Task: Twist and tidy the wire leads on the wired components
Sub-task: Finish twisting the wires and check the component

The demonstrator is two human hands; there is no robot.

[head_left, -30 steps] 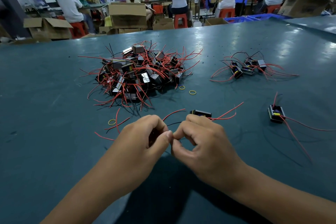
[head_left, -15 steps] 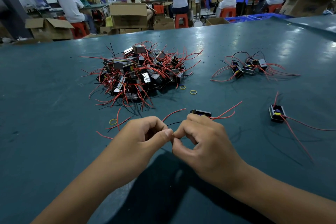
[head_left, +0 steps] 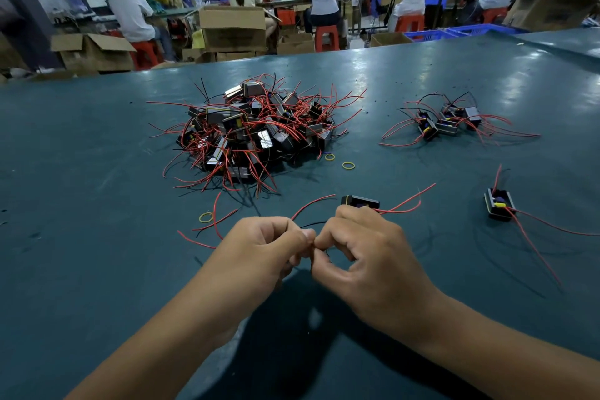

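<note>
Left hand (head_left: 266, 247) and right hand (head_left: 367, 256) meet fingertip to fingertip above the teal bench (head_left: 81, 204), fingers curled, both pinching a thin black wire lead (head_left: 311, 223); the small black boxy wired component (head_left: 360, 201) sits just beyond the right knuckles

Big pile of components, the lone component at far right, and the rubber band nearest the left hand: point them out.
Big pile (head_left: 256, 136), head view, middle of the heap.
Lone component (head_left: 499, 204), head view, its black body.
Rubber band (head_left: 206, 217), head view, its yellow ring.
</note>
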